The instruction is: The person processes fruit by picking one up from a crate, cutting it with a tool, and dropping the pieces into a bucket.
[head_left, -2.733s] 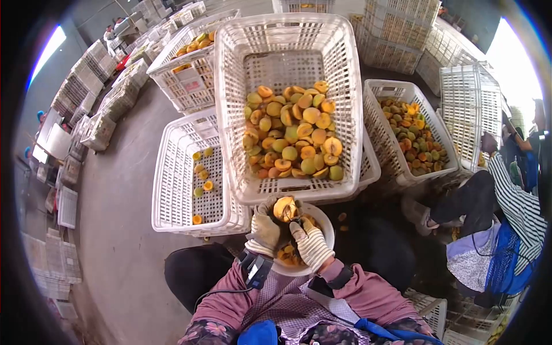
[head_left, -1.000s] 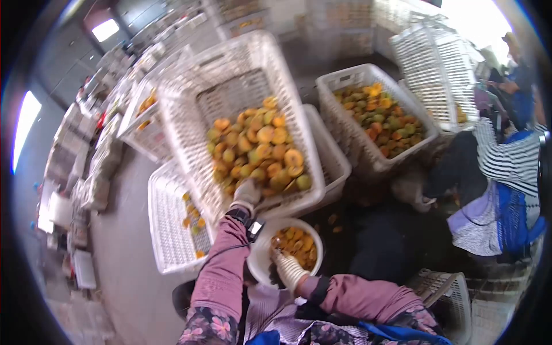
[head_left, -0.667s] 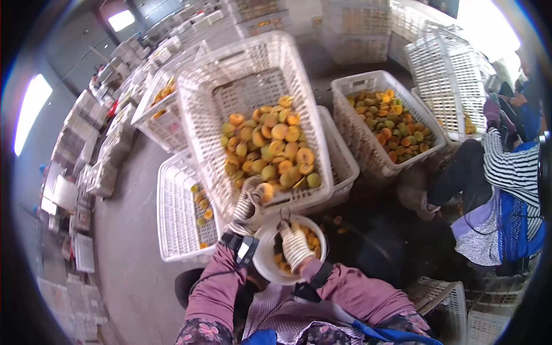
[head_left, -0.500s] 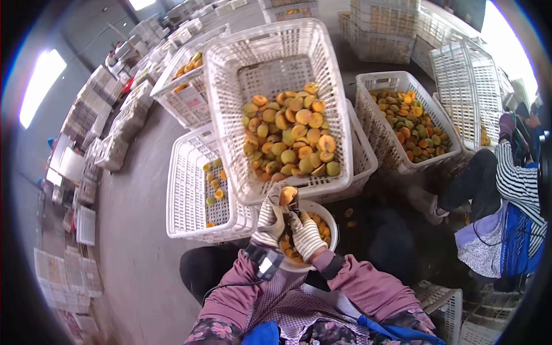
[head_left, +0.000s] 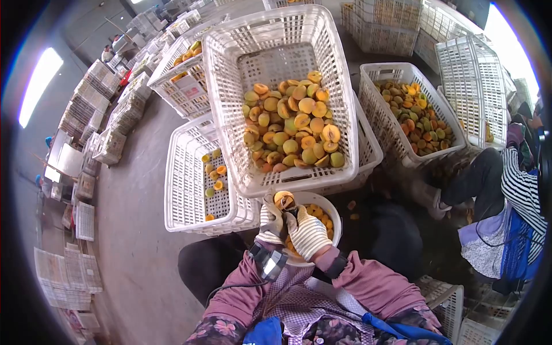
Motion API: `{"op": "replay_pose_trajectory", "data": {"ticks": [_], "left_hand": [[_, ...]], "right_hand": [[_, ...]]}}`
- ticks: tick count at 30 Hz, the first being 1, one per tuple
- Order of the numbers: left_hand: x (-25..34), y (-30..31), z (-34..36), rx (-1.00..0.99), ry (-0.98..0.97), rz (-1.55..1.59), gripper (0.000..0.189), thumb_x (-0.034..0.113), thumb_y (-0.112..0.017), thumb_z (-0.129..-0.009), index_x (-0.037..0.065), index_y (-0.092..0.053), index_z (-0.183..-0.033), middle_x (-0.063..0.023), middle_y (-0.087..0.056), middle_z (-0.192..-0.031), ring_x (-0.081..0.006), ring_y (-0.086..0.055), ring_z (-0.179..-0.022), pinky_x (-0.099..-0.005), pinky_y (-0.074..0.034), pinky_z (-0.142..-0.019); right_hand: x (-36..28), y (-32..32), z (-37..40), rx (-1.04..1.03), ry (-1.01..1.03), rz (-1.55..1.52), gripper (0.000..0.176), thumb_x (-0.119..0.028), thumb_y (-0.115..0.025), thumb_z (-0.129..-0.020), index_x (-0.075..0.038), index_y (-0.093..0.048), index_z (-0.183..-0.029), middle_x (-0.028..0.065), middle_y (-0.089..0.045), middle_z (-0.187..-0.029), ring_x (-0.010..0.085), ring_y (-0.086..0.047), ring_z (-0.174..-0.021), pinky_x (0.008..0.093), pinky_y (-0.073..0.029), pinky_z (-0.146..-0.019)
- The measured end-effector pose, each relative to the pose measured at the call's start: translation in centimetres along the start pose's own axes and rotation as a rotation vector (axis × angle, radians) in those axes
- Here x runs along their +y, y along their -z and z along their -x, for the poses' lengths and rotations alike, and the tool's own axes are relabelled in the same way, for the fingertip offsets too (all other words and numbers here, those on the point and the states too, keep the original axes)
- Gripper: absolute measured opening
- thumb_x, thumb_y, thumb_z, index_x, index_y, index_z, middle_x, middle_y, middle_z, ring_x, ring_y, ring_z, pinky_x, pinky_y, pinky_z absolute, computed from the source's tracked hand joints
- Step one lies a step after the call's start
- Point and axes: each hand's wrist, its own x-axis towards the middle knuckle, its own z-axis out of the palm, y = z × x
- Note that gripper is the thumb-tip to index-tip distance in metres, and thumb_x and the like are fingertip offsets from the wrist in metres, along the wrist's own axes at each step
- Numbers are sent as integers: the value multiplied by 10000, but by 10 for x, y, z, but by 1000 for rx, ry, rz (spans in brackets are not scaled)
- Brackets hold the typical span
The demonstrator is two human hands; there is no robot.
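My left hand (head_left: 269, 223), in a striped work glove, grips a yellow peach half (head_left: 284, 199) between thumb and fingers, near the front rim of a tilted white crate (head_left: 276, 57). That crate holds many halved peaches (head_left: 293, 126). Close beside it, my right hand (head_left: 309, 234), also gloved, is closed on a small dark tool (head_left: 292, 211) that meets the fruit; its kind is partly hidden by the fingers. Below both hands stands a white bucket (head_left: 338, 227) with orange fruit pieces inside.
At left, a lower white crate (head_left: 190, 227) holds a few peach halves. Another full crate (head_left: 397, 158) stands to the right. A co-worker in a striped sleeve (head_left: 522, 181) sits at far right. Stacked crates (head_left: 86, 106) line the left side.
Both hands stay together over the bucket. The peach half has turned and sits slightly left, and the right hand has shifted a little lower. The view has shifted slightly.
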Motion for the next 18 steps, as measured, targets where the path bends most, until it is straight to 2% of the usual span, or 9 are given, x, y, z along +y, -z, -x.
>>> {"op": "replay_pose_trajectory", "data": {"ticks": [1, 4, 6, 7, 8, 10, 15, 18], "left_hand": [[24, -8, 4, 22, 38, 79, 386, 280, -298, -977, -18, -403, -1200, -117, -545, -1025, -176, -566, -886, -293, -475, -789], [28, -5, 4, 6, 64, 169, 386, 282, -302, -977, -18, -405, -1197, -115, -546, -1015, -174, -564, -877, -292, -475, -780], [25, -2, 5, 3, 62, 189, 386, 283, -304, -976, -18, -406, -1196, -114, -546, -1008, -172, -563, -871, -291, -475, -775], [24, -1, 7, 2, 62, 191, 386, 284, -306, -976, -17, -406, -1195, -113, -546, -1004, -171, -562, -868, -291, -475, -772], [24, 1, 8, -1, 68, 202, 385, 284, -307, -976, -17, -407, -1194, -112, -546, -1001, -171, -561, -866, -290, -475, -769], [22, 1, 8, -8, 75, 214, 385, 285, -309, -975, -17, -408, -1192, -111, -546, -994, -169, -560, -860, -290, -475, -764], [20, 3, 6, -31, 71, 236, 385, 289, -316, -974, -17, -411, -1189, -107, -546, -977, -166, -556, -846, -288, -474, -750], [25, 6, 5, -40, 59, 236, 385, 291, -319, -974, -17, -412, -1186, -105, -546, -967, -164, -554, -837, -287, -474, -742]], "right_hand": [[0, 0, -2, 2, -5, -3, 379, -316, -444, -907, 34, -505, -1040, 273, -590, -842, 421, -567, -799, 450, -449, -646], [8, -11, -4, -19, -13, -8, 378, -330, -444, -903, 21, -504, -1027, 265, -595, -814, 414, -577, -771, 448, -451, -630], [15, -25, -10, -69, 97, -321, 406, -356, -433, -900, 30, -495, -1012, 261, -594, -764, 410, -585, -735, 449, -454, -610], [12, -22, -10, -64, 96, -180, 417, -364, -414, -902, 30, -489, -1013, 256, -592, -719, 409, -589, -707, 453, -460, -601], [10, -17, -7, -50, 79, -192, 417, -364, -414, -902, 30, -489, -1013, 256, -592, -719, 409, -589, -707, 453, -460, -601], [-10, 8, 1, -61, 51, 16, 429, -369, -379, -906, 11, -525, -1040, 252, -604, -775, 408, -588, -756, 471, -469, -670], [-11, 7, 7, 44, 60, -113, 441, -394, -395, -896, 4, -522, -1037, 248, -607, -758, 405, -594, -742, 469, -472, -680], [-11, 7, 4, 26, 41, 30, 415, -372, -414, -890, 12, -548, -973, 235, -608, -736, 384, -604, -708, 455, -484, -644]]}}
